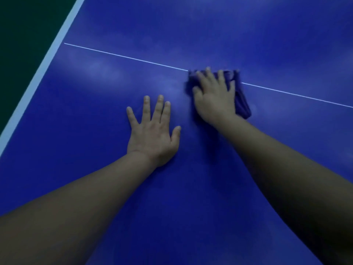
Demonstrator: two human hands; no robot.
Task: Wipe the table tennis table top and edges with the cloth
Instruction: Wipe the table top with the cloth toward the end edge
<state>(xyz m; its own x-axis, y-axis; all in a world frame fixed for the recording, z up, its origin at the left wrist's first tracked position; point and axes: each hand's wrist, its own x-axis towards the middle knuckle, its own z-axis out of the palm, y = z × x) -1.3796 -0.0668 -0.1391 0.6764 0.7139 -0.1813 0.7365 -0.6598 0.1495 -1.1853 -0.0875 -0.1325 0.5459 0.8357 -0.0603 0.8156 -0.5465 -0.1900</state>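
The right hand (214, 98) lies palm down on a dark blue cloth (241, 104), its fingers straight and slightly spread, pressing the cloth flat against the blue table tennis table top (267, 35). The cloth is bunched and blurred; part of it shows just beyond the fingertips and more of it sticks out past the little-finger side of the hand, down toward the wrist. It sits right on the thin white centre line (124, 56), which disappears under the cloth at the fingertips and comes out again on the little-finger side. The left hand (152, 134) rests flat on the bare table top, fingers straight and fanned apart, thumb pointing toward the right hand, holding nothing. Its fingertips stop short of the centre line. Well off past the left hand's little finger runs the wide white edge line (41, 72), with dark green floor (24, 31) beyond it.
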